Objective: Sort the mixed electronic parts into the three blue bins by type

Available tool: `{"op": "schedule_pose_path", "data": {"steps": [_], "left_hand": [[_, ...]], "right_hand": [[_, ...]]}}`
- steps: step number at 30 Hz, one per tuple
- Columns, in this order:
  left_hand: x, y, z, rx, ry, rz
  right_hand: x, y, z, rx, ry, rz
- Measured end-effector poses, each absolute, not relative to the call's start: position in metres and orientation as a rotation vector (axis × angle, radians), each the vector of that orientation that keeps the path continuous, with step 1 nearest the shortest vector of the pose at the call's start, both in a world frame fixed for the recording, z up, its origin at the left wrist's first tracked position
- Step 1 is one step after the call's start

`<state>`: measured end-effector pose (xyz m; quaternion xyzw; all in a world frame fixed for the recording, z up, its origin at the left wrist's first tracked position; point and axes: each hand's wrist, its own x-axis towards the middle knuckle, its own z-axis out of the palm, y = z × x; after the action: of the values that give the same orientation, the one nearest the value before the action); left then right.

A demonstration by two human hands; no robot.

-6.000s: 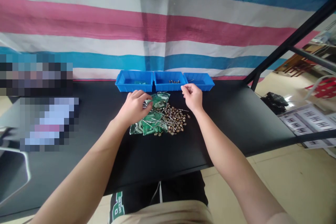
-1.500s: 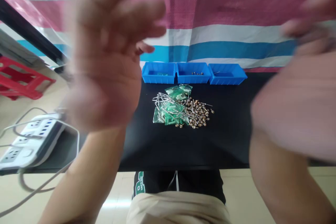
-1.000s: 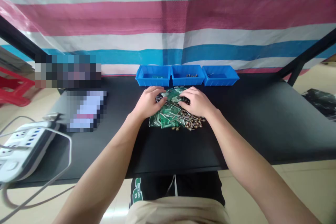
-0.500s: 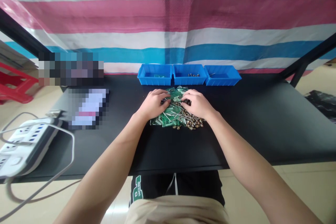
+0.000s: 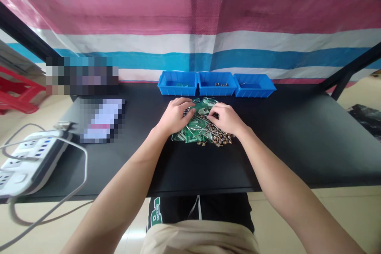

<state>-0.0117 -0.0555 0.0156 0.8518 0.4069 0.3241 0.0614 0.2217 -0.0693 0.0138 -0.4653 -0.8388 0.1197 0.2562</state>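
A mixed pile of small parts (image 5: 196, 129) lies on the black table, with green plastic pieces, thin silver pins and brass-coloured screw-like pieces (image 5: 222, 139). My left hand (image 5: 175, 116) rests at the pile's left side, its fingers curved and the thumb apart from them. On the opposite side my right hand (image 5: 228, 118) has thumb and fingertips drawn together over the parts. Whatever sits in that pinch is too small to make out. Behind the pile is a blue bin (image 5: 177, 90) with a few green pieces inside.
The middle blue bin (image 5: 216, 90) holds several brass-coloured pieces, and the right blue bin (image 5: 255, 92) a thin pin. A phone-like object (image 5: 104, 121), blurred out, lies at left near a white power strip (image 5: 25, 162) with cables. A striped sheet (image 5: 149, 16) hangs behind.
My right hand's thumb and fingers have come closer together at the pile. My left hand stays nearly in place. The whole view has shifted slightly.
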Motion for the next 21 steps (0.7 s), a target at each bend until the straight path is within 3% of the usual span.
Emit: {"op": "schedule_pose_path", "data": {"steps": [21], "left_hand": [[0.006,-0.073,0.028,2.675,1.044,1.020]], "right_hand": [[0.213,-0.078,0.023,-1.180,-1.959,0.228]]}}
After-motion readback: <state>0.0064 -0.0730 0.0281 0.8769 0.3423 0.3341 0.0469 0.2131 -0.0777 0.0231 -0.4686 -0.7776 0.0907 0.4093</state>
